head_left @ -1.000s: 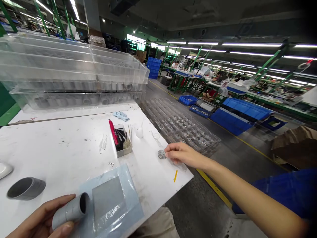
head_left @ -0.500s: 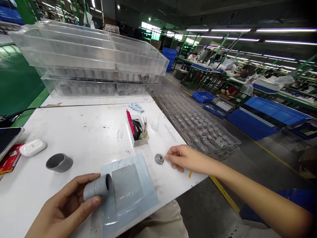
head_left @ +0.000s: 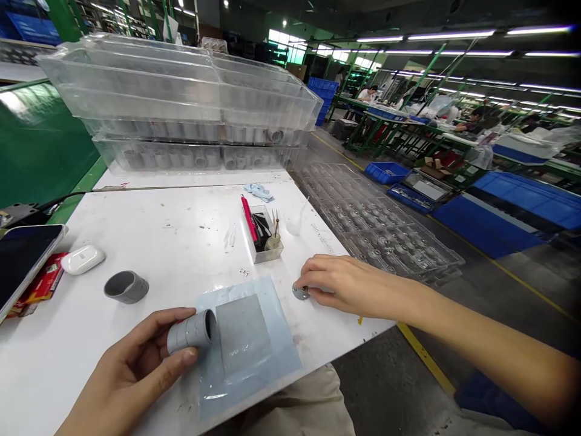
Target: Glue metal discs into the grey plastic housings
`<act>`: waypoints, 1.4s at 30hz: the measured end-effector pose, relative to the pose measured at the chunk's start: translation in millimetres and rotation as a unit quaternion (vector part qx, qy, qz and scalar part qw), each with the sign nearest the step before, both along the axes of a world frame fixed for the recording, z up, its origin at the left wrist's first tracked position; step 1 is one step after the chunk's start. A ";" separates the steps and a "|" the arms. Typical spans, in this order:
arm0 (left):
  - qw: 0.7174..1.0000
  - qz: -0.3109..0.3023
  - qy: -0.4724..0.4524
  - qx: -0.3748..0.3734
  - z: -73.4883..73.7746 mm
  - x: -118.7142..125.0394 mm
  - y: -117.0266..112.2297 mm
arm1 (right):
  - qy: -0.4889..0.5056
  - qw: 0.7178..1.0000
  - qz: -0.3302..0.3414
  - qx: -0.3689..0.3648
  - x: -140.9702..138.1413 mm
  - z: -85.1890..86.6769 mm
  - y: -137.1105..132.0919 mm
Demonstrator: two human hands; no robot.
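My left hand (head_left: pixel 131 372) grips a short grey plastic tube (head_left: pixel 191 330) near the front edge of the white table (head_left: pixel 158 242). My right hand (head_left: pixel 338 281) rests on the table at the right, fingertips pinched on a small round metal disc (head_left: pixel 300 292). Between the hands lies a grey square pad (head_left: pixel 241 327) on a pale blue plastic sheet (head_left: pixel 272 363). A grey plastic ring (head_left: pixel 126 286) stands to the left of the sheet.
A small clear box with a red pen and tools (head_left: pixel 263 233) sits mid-table. Stacked clear trays (head_left: pixel 181 103) fill the back; another clear tray of parts (head_left: pixel 385 230) lies right of the table. A white case (head_left: pixel 83 258) and phone (head_left: pixel 22 260) lie at left.
The view has shifted left and down. My right hand moved from beside the metal disc onto it and pinched it. My left hand still holds the grey tube.
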State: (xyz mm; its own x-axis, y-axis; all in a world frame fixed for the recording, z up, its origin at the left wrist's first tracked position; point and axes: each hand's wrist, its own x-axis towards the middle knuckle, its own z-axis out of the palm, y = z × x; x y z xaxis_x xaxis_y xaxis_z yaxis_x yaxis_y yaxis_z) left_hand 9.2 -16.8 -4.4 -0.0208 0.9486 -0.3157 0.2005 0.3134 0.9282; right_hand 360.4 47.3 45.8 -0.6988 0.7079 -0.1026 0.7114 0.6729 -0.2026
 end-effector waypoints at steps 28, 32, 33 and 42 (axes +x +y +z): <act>0.975 -0.035 -0.218 -0.028 0.2 -9.3 8.9 | 0.414 0.906 0.089 0.025 -124.9 -30.1 18.5; 0.976 -0.044 -0.213 -0.021 -2.4 -11.0 8.9 | 0.411 0.909 0.072 0.012 -124.4 -30.0 16.7; 0.976 -0.047 -0.213 -0.018 -3.2 -11.4 9.0 | 0.411 0.909 0.068 0.008 -124.4 -29.7 16.4; 0.974 -0.068 -0.215 -0.008 -6.3 -13.8 8.9 | 0.423 0.903 0.077 -0.009 -129.2 -31.5 16.2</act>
